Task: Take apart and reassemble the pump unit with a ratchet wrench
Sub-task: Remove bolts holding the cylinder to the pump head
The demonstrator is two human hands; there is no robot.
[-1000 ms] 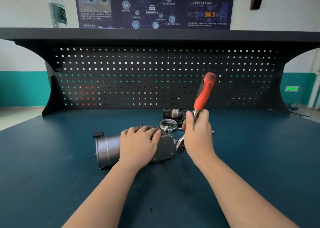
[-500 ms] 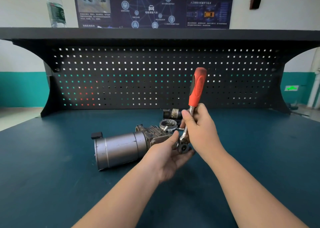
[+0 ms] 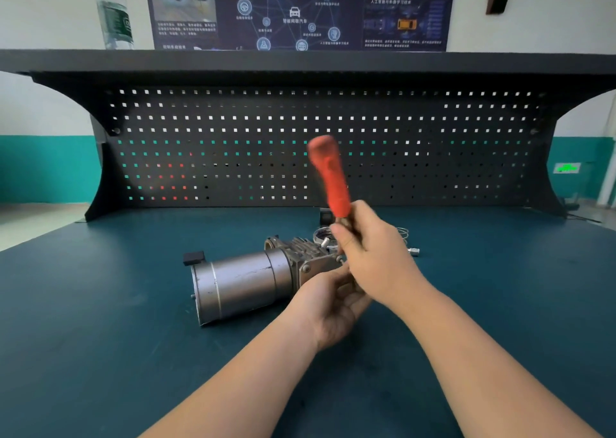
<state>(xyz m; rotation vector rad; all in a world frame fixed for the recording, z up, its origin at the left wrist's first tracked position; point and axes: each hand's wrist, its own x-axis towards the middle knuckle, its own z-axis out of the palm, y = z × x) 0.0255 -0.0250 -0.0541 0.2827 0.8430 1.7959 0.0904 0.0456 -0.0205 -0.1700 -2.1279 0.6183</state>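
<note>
We grip the red-handled steel ratchet wrench [image 3: 328,174] low on its shank with the right hand [image 3: 376,254]. The left hand [image 3: 330,307] cups beneath the wrench head, apparently steadying it at the grey cylindrical metal pump unit [image 3: 243,281] lying on the teal counter [image 3: 100,321].

A water bottle [image 3: 114,14] stands on the pegboard's [image 3: 320,144] shelf.

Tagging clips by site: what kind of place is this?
Likely a vocational training workshop: a workbench with a perforated tool board, an automotive-themed technical poster on the wall, and a pump unit being worked on with a ratchet wrench.
</note>
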